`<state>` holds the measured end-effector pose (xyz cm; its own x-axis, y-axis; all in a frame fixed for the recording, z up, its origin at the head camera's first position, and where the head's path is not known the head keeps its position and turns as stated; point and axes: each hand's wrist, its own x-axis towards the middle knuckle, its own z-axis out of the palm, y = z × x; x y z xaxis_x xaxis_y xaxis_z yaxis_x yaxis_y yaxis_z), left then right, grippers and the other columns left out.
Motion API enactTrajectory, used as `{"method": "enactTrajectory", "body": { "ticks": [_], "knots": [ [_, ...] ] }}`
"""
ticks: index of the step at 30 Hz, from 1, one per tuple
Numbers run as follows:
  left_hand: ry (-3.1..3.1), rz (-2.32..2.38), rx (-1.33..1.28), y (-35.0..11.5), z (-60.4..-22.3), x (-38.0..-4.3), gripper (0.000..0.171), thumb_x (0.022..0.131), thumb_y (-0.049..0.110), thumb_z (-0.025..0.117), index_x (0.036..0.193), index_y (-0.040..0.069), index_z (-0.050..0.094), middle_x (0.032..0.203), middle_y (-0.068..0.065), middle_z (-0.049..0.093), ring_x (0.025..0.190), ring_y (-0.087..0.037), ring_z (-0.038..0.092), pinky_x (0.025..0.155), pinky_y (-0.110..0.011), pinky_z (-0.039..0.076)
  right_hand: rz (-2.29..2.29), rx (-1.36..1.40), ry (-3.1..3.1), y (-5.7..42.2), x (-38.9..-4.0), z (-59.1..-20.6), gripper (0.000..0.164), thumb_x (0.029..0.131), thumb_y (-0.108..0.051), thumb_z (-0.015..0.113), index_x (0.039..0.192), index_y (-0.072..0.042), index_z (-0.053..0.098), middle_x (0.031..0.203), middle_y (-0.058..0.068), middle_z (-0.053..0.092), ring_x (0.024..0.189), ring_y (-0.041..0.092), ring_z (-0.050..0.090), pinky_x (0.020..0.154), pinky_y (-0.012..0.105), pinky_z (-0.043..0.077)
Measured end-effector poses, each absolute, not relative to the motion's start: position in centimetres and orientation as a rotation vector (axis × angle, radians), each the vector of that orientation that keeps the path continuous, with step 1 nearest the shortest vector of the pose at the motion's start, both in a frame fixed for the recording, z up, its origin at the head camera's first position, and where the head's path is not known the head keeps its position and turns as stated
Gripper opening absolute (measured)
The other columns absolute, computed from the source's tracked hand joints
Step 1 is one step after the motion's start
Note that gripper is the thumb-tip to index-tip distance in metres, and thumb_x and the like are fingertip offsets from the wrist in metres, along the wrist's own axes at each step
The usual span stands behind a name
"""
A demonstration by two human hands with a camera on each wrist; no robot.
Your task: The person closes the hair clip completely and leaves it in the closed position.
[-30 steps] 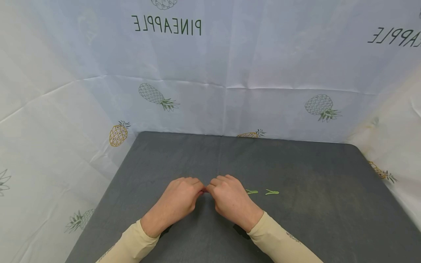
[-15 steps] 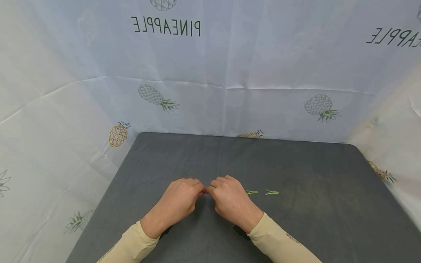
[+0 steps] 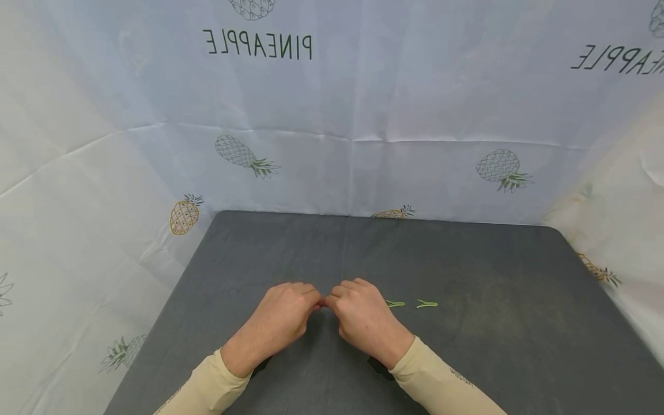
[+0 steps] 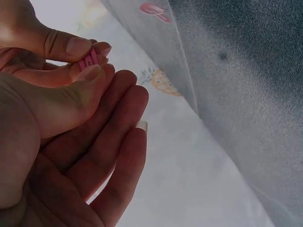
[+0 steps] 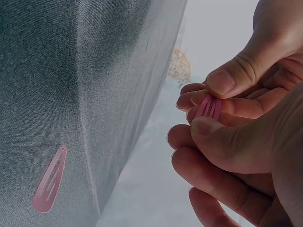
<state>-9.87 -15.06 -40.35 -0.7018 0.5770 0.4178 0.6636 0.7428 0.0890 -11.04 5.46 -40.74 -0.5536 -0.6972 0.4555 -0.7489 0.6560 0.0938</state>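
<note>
My left hand [image 3: 285, 311] and right hand [image 3: 365, 314] meet above the dark table, fingertips nearly touching. Between them they pinch a small pink snap hair clip [image 5: 208, 106], one hand at each end. The left wrist view shows the same pink clip [image 4: 88, 59] between both thumbs and fingers. From the head view the hands hide it. A single pink hair clip [image 5: 49, 182] lies on the cloth in the right wrist view. Two green hair clips [image 3: 427, 304] with spread prongs lie right of my right hand, which partly covers the nearer one.
A dark grey cloth covers the table [image 3: 498, 357]. White curtain [image 3: 415, 98] with pineapple prints hangs behind it and at both sides. Beige sleeves [image 3: 207, 383] cover both forearms.
The head view has shifted very slightly. Both hands keep nearly the same place and grip, and the green clips on the table stay where they were.
</note>
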Motion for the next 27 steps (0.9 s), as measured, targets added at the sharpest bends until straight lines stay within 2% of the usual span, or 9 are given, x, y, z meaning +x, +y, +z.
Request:
{"method": "enactTrajectory", "body": {
  "ticks": [7,14,21,27],
  "knots": [
    [-2.604,-0.393,-0.945,-15.18,-40.54,-9.95,0.009,0.091,0.014,0.087,0.089,0.020,0.080,0.078,0.008,0.072,0.068,-0.008,0.064,0.064,-0.024,0.054,0.166,1.134,-2.428,5.54,-11.07,-40.84,0.029,0.085,0.003,0.079,0.072,-0.022,0.072,0.064,-0.008,0.057,0.059,0.009,0.049,0.061,0.025,0.039],
    [-2.580,-0.406,-0.963,-15.17,-40.63,-10.01,0.014,0.090,0.011,0.086,0.085,0.022,0.079,0.077,0.010,0.073,0.068,-0.006,0.064,0.064,-0.024,0.053,0.169,1.143,-2.428,5.62,-11.09,-40.96,0.025,0.086,0.003,0.079,0.078,-0.021,0.078,0.069,-0.007,0.064,0.062,0.010,0.054,0.063,0.027,0.044],
    [-2.557,-0.395,-0.992,-15.24,-40.82,-10.10,0.015,0.090,0.010,0.086,0.084,0.022,0.079,0.082,0.011,0.076,0.075,-0.007,0.071,0.069,-0.026,0.058,0.186,1.148,-2.415,5.68,-11.18,-41.05,0.027,0.085,0.005,0.077,0.080,-0.021,0.080,0.069,-0.008,0.065,0.063,0.010,0.055,0.063,0.027,0.045],
    [-2.541,-0.398,-1.007,-15.26,-40.84,-10.24,0.017,0.090,0.009,0.087,0.082,0.021,0.078,0.079,0.011,0.075,0.072,-0.006,0.069,0.066,-0.025,0.055,0.180,1.152,-2.420,5.71,-11.28,-41.04,0.028,0.086,0.005,0.076,0.079,-0.022,0.079,0.067,-0.008,0.063,0.062,0.010,0.054,0.064,0.027,0.045]
  ]
}}
